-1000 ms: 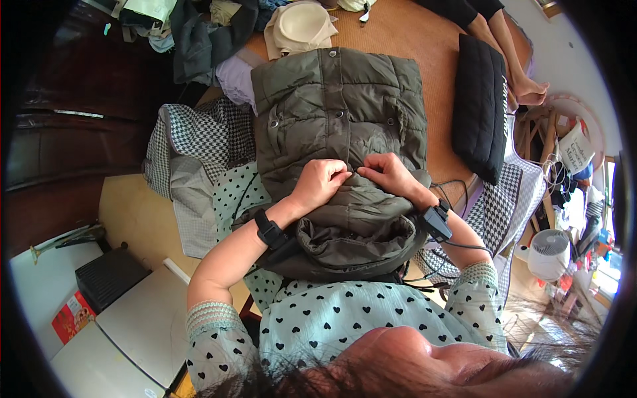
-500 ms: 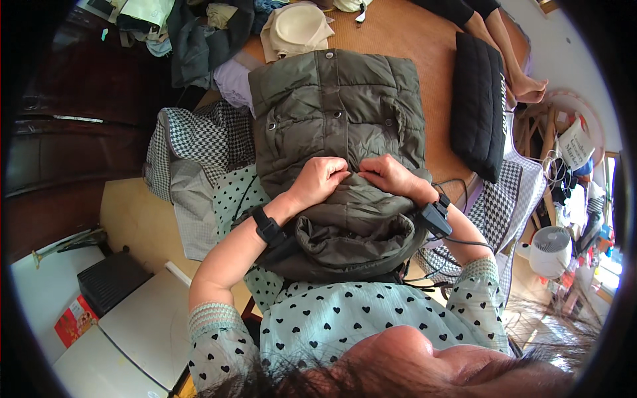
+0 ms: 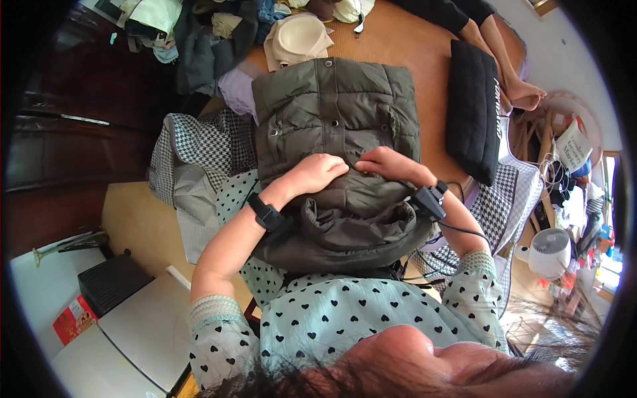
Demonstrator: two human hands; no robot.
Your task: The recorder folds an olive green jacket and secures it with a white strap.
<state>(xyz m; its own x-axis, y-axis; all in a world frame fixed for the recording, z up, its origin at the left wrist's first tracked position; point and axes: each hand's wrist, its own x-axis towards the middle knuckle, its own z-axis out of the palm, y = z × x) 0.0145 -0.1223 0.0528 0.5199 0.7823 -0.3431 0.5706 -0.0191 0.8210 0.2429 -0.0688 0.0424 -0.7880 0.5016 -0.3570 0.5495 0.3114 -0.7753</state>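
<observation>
While a dark olive quilted garment is spread before the torso, its far part laid over a brown mat, its middle is touched by the left hand and right hand, fingers curled; whether fabric is pinched cannot be told. The far edge is closely bordered by a beige molded item. The right side is flanked by a black cushion, the left by houndstooth fabric. A cable is trailed along the right forearm.

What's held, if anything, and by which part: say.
The left hand and right hand touch the padded garment mid-front, by its centre strip; an actual grip cannot be told.
</observation>
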